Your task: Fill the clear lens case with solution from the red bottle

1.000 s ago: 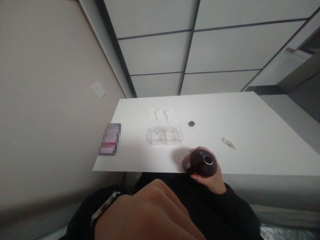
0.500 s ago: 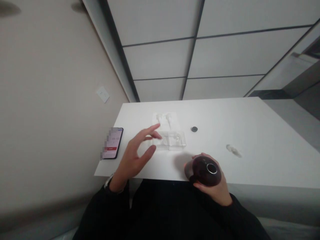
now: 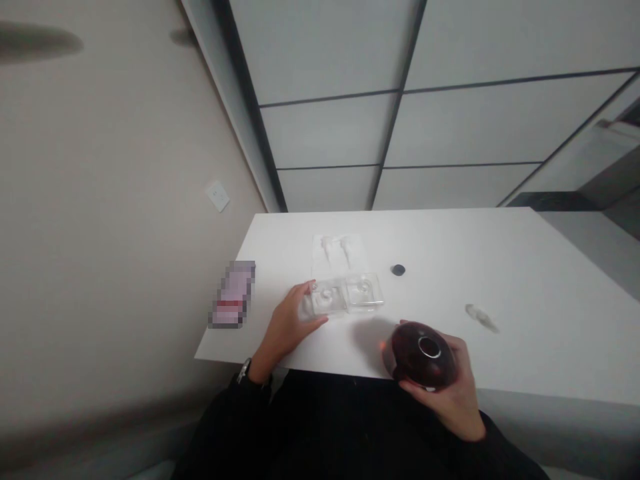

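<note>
Gleaming dark-red container (image 3: 424, 359), rounded, silver-ringed, clear plastic tray (image 3: 346, 297)

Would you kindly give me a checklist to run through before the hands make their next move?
1. Right hand around the dark red rounded object: ok.
2. Object's underside resting on the white table: cannot tell.
3. Left hand at the left end of the clear plastic tray: ok.
4. Left hand's grip firm: cannot tell.
5. Small dark disc clear of both hands: ok.
6. Phone screen readable: not ok, pixelated.

Pixelation blurs the phone (image 3: 233, 295), and the dark-red vessel (image 3: 419, 360) partly hides the right hand (image 3: 459, 395).
</note>
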Motion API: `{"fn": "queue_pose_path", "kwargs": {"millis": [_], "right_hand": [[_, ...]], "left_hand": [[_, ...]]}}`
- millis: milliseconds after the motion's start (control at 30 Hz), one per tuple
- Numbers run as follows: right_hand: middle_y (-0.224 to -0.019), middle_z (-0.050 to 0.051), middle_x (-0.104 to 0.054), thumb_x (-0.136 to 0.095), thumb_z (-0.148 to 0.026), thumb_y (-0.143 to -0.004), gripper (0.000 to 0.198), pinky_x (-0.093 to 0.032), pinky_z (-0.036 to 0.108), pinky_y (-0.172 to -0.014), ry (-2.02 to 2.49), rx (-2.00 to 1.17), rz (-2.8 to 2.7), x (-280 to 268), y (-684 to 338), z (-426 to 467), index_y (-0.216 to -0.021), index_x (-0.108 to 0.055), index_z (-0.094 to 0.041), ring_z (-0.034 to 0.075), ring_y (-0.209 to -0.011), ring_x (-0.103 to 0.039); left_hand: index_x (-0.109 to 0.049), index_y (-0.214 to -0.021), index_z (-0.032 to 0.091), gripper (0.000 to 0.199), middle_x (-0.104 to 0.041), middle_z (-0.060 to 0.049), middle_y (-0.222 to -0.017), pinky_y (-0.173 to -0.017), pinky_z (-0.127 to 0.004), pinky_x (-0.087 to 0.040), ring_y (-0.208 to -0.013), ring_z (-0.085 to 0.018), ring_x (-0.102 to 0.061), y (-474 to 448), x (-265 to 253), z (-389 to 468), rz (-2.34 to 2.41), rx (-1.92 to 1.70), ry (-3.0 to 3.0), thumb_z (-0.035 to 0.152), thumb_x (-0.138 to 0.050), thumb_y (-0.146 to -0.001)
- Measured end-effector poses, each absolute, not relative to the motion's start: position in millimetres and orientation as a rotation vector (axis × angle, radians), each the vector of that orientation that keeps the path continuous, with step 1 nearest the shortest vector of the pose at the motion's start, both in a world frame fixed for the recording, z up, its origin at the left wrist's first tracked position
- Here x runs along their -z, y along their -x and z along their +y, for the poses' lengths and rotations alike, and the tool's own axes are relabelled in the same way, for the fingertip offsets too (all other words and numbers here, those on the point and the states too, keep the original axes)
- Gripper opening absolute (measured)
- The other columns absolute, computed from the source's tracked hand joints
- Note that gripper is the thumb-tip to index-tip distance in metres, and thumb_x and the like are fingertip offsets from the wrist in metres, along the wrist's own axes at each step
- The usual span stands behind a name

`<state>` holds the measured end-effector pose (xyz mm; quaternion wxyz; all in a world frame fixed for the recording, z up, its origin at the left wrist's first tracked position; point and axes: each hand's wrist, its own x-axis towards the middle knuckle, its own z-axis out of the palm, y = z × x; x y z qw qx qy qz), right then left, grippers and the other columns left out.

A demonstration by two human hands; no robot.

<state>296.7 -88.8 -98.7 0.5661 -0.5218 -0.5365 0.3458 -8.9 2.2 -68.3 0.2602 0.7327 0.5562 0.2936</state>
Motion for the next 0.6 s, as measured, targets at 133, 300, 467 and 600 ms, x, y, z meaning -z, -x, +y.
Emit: {"fn": "queue_pose_path", "kwargs": {"millis": [133,300,467,600], "right_hand": [[-0.137,0.015,-0.074,-0.098,-0.043,-0.075,0.075,-0.063,0.055,-0.104,1.191,-0.727,-1.41,90.1,-307.5,-87.9,-0.138,-0.059,-0.028,0.038,-0.125,-0.074],[-0.143,0.016,-0.071,-0.097,-0.04,-0.077,0.079,-0.055,0.063,-0.115,1.236,-0.651,-1.501,84.3,-321.5,-87.6,-0.144,-0.059,-0.026,0.04,-0.135,-0.068],[-0.141,0.016,-0.072,-0.098,-0.039,-0.075,0.082,-0.059,0.063,-0.11,1.215,-0.587,-1.542,85.9,-324.5,-84.0,-0.146,-0.058,-0.027,0.04,-0.132,-0.071],[-0.141,0.015,-0.073,-0.098,-0.035,-0.075,0.081,-0.059,0.063,-0.111,1.2,-0.558,-1.535,87.1,-323.7,-83.0,-0.146,-0.058,-0.027,0.039,-0.132,-0.071]], "left_hand": [[-0.057,-0.139,0.024,0.06,-0.067,-0.012,-0.147,-0.12,-0.053,-0.051,-0.139,-0.033,-0.064,14.2,63.5,-28.3,1.506,-0.803,-1.918,0.03,-0.083,-0.085],[-0.057,-0.143,0.025,0.068,-0.066,-0.012,-0.151,-0.121,-0.052,-0.051,-0.14,-0.033,-0.064,-0.6,66.9,-52.4,1.403,-0.802,-1.883,0.033,-0.088,-0.083],[-0.055,-0.146,0.025,0.075,-0.067,-0.013,-0.149,-0.12,-0.053,-0.052,-0.139,-0.034,-0.064,-12.9,70.9,-47.1,1.374,-0.75,-1.98,0.031,-0.091,-0.081],[-0.053,-0.149,0.026,0.077,-0.067,-0.013,-0.148,-0.119,-0.053,-0.053,-0.138,-0.034,-0.065,-13.6,70.7,-45.9,1.36,-0.721,-2.046,0.032,-0.091,-0.082]]}}
